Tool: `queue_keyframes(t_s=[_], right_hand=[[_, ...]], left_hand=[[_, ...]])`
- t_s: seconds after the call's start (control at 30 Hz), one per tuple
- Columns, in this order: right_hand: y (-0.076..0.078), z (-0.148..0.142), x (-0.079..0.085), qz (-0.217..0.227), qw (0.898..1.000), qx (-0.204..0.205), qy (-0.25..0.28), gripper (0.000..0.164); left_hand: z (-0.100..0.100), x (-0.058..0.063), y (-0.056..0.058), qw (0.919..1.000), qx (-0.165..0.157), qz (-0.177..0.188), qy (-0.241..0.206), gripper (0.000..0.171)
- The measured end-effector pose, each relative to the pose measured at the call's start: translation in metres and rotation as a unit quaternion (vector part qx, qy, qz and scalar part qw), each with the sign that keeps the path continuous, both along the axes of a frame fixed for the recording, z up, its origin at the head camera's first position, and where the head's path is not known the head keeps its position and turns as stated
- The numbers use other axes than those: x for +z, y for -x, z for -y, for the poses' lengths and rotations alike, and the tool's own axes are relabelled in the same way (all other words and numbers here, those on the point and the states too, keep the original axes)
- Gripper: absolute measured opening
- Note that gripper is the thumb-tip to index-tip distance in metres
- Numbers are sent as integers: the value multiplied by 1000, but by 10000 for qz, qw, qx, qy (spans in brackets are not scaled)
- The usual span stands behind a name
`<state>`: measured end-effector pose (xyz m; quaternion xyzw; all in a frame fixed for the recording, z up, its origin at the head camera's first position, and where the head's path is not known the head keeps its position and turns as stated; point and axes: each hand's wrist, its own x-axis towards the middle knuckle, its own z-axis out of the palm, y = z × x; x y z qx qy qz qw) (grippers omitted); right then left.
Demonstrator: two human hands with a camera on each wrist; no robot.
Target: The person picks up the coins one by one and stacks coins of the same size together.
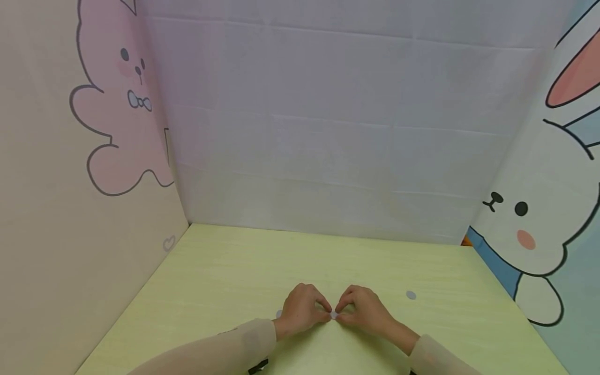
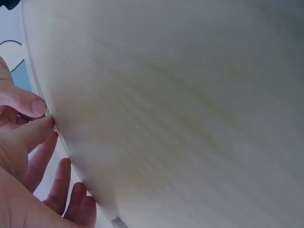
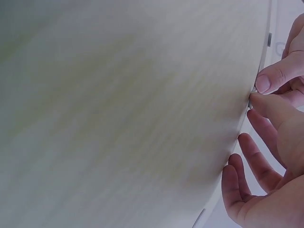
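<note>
A small flat grey disc (image 1: pixel 334 315) lies on the pale yellow table (image 1: pixel 234 260) between my two hands. My left hand (image 1: pixel 303 308) pinches its left edge with thumb and forefinger. On the opposite edge, my right hand (image 1: pixel 363 311) does the same, and the fingertips of both hands nearly meet. Both wrist views show the left hand (image 2: pixel 33 161) and right hand (image 3: pixel 278 152) low against the table, other fingers bent with their tips on the surface. The fingers mostly hide the disc there.
A second grey disc (image 1: pixel 411 295) lies flat to the right, beyond my right hand. Another grey disc (image 1: pixel 279 313) is partly hidden behind my left wrist. White cloth (image 1: pixel 328 130) hangs at the back, and printed cartoon panels (image 1: pixel 539 234) stand along both sides.
</note>
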<state>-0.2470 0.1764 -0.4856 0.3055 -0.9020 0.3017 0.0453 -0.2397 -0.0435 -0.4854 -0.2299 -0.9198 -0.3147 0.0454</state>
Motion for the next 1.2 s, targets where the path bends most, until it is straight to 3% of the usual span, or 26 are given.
queue_keyframes(t_s=[0.23,1.2], right_hand=[[0,0,-2,-23,10000,-13,-28,7],[1,2,0,115,9999,-27,18,7]], left_hand=[[0,6,-3,9999,26,153,36,9],[-1,-12,7,9999,-30,-140,56,9]])
